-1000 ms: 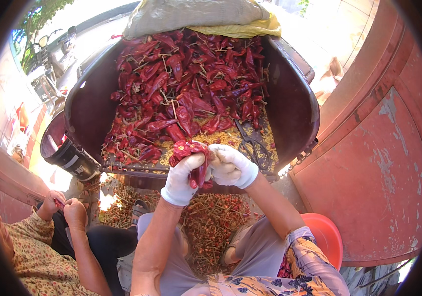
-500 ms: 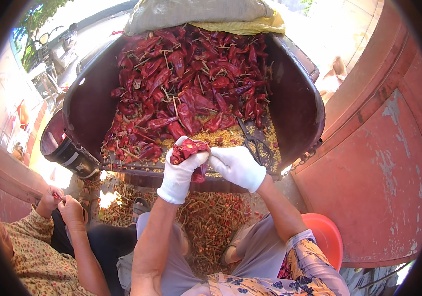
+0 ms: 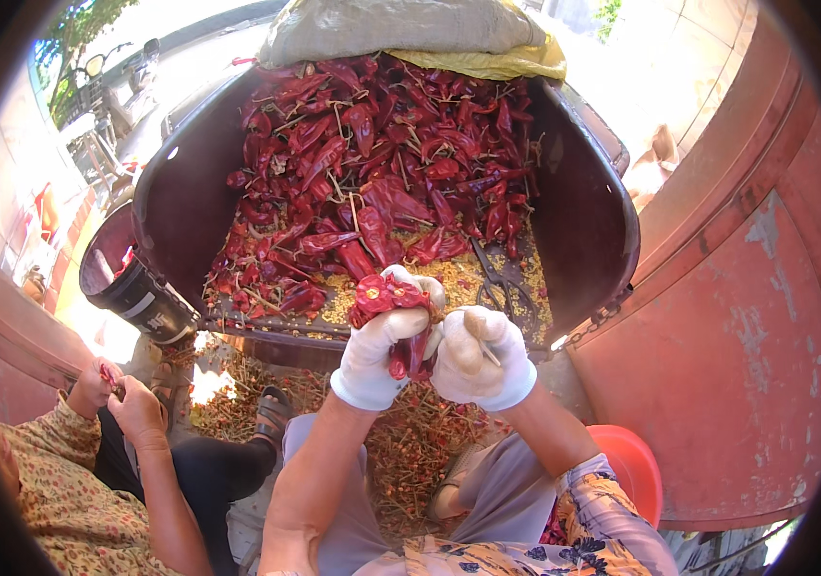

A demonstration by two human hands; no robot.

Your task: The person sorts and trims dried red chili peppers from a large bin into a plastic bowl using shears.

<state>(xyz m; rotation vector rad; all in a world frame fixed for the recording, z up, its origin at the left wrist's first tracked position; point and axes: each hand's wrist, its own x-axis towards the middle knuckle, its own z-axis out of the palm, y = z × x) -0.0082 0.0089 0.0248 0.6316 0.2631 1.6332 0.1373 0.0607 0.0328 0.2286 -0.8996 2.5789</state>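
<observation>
My left hand (image 3: 370, 357), in a white glove, is closed around a bunch of dried red chili peppers (image 3: 384, 297); one pepper tip hangs out below the fingers. Close beside it on the right, my gloved right hand (image 3: 492, 374) is turned with its stained fingertips showing. Its thumb and fingers are pinched together, and a thin pale stem (image 3: 491, 353) sticks out of them. Both hands are above the near edge of a dark cart bed (image 3: 583, 182). A large pile of dried red chilies (image 3: 362, 182) fills the bed beyond them.
Black scissors (image 3: 507, 293) lie among yellow seeds at the bed's right. A dark bucket (image 3: 146, 302) stands left of the cart, a red basin (image 3: 636, 470) by my right leg. Stems litter the ground (image 3: 420, 442). Another person's hands (image 3: 127, 398) work at left. A chain (image 3: 603, 312) hangs at right.
My right hand has turned over, so its stained fingertips and a thin stem now show. Both hands sit slightly lower and further right in the picture; the chilies stay in my left hand.
</observation>
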